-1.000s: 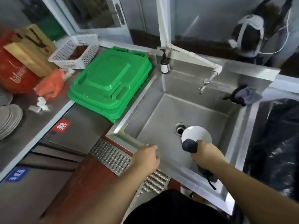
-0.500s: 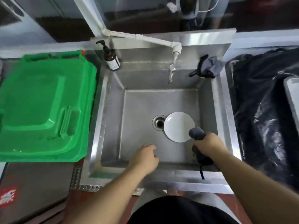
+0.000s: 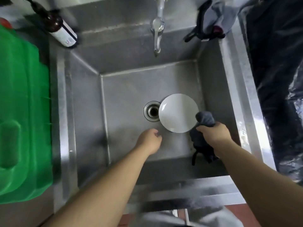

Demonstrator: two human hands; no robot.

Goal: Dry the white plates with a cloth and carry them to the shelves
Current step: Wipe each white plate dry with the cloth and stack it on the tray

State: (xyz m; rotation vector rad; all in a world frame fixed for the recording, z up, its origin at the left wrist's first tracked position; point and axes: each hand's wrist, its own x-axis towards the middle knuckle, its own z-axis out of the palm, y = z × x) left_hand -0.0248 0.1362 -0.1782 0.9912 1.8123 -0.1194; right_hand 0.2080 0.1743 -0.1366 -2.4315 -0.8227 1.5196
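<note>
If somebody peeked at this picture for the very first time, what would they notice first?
Probably the white plate, bright against the grey metal sink, lying on the sink floor right beside the drain. Next, the right hand gripping a dark cloth at the plate's edge, while the left hand reaches in with nothing in it. The big green plastic lid on the left also stands out.
</note>
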